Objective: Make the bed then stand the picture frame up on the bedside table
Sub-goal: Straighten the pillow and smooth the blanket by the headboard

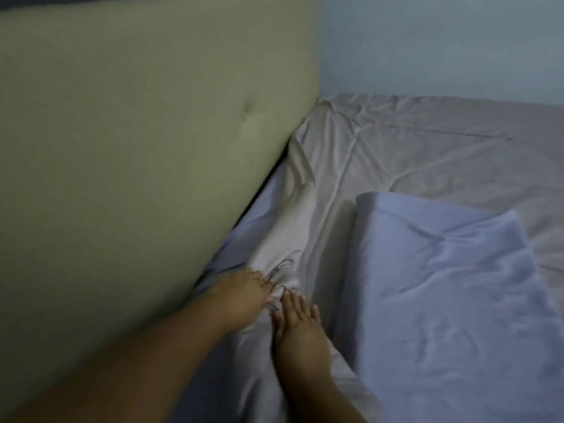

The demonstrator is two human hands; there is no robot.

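I'm on the bed-making step, working the beige sheet (396, 154) toward the green headboard (137, 132) at nine o'clock. My right hand (300, 328) lies flat, fingers straight, pressing the cloth. My left hand (241, 297), at its ten o'clock, has its fingertips in a pucker, pinching or just pushing I cannot tell. The sheet is creased, running off toward one o'clock, with a rumpled blue duvet (442, 285) at four o'clock. Next, I'd judge, pull it taut and tuck. The picture frame isn't in view.

Blue blanket (442, 300) — lower right corner off-frame.
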